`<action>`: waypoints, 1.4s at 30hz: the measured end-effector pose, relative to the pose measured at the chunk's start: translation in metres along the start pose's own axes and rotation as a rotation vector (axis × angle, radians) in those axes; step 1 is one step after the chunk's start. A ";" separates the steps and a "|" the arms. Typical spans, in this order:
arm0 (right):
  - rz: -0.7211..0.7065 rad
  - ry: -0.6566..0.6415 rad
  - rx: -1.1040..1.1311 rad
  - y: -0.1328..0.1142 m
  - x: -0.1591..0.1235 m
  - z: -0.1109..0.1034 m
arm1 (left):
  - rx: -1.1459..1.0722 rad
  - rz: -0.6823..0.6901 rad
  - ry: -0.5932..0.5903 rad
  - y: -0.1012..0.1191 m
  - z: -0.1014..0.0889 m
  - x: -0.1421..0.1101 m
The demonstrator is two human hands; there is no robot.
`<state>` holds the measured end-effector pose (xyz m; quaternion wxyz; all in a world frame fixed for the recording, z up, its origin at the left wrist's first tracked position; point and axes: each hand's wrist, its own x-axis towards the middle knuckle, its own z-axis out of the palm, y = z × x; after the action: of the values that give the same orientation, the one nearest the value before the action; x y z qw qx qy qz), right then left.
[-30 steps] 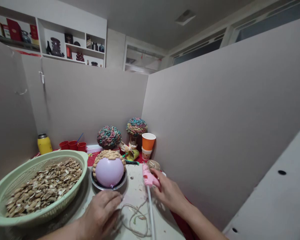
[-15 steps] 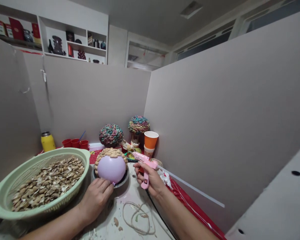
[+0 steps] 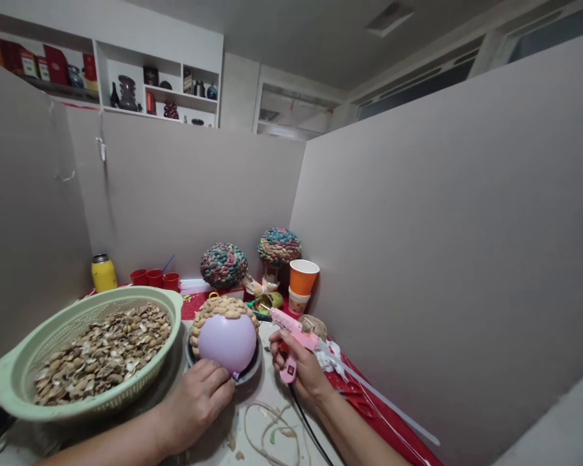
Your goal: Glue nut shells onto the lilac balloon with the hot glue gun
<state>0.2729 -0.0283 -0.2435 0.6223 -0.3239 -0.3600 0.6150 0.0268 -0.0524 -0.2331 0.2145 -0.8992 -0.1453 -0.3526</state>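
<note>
A lilac balloon (image 3: 227,343) sits in a dark bowl (image 3: 256,367), its upper part covered with overlapping tan nutshells (image 3: 226,310) that look like peanut shells. At the bowl's near left, my left hand (image 3: 201,401) is closed over the rim, against the balloon's lower side; its fingertips are hidden. To the right, my right hand (image 3: 304,372) grips a pink hot glue gun (image 3: 294,330) by the handle. The gun's nozzle points up and left, just right of the balloon. A long translucent glue stick (image 3: 388,404) sticks out of its back.
A green colander (image 3: 170,336) full of shells stands left. Behind are red cups (image 3: 154,278), a yellow jar (image 3: 103,274), two colourful shell-covered balls (image 3: 223,265) and an orange paper cup (image 3: 304,277). Twine (image 3: 272,446) lies in front; grey panels (image 3: 189,188) enclose the table.
The view has shifted slightly, so most things appear a little further right. Both hands keep their holds, and the glue gun sits slightly lower beside the balloon.
</note>
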 end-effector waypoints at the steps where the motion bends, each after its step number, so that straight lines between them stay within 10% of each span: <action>1: -0.003 0.005 0.000 -0.001 0.000 -0.001 | -0.011 0.010 0.000 0.001 -0.001 0.001; 42: 0.014 0.127 -0.063 -0.007 -0.018 -0.004 | -0.122 0.112 0.027 0.021 -0.002 0.010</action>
<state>0.2806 -0.0465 -0.2407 0.6292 -0.3841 -0.3366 0.5859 0.0417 -0.0703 -0.2305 0.1805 -0.9124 -0.0701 -0.3605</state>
